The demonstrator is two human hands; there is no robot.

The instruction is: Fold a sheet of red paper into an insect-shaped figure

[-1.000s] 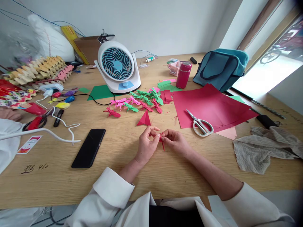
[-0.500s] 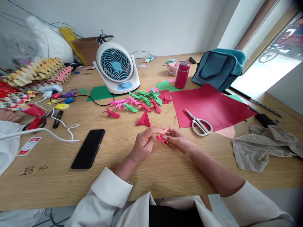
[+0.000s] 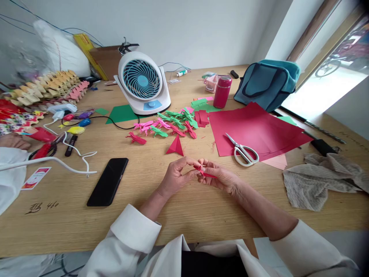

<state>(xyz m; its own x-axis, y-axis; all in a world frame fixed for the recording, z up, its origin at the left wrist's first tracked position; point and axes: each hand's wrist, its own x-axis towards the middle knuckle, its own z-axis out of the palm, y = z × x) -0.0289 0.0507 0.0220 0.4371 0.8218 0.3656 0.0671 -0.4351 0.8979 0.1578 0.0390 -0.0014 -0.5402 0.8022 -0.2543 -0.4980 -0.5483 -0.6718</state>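
Between my two hands, just above the wooden table, is a small red folded-paper figure [image 3: 208, 175]. My right hand [image 3: 220, 176] is closed on its body with thumb and fingers. The thumb and forefinger of my left hand [image 3: 176, 175] pinch its left end; part of the figure is hidden by fingers. Beyond the hands lies a folded red paper triangle [image 3: 175, 146]. Behind that, several finished-looking paper figures lie in a heap, among them a green one [image 3: 158, 131], a pink one [image 3: 144, 126] and a red one [image 3: 136, 138].
White-handled scissors [image 3: 245, 154] rest on red paper sheets [image 3: 259, 125] at right, near a grey cloth [image 3: 314, 182]. A black phone [image 3: 107, 182] lies left. A fan [image 3: 144, 82], red flask [image 3: 222, 91] and blue bag [image 3: 265, 84] stand behind. Another person's hand [image 3: 14, 141] shows at far left.
The red figure has turned in my right hand. My left thumb and forefinger, earlier stretched over it, now pinch its end. The other things on the table stay put.
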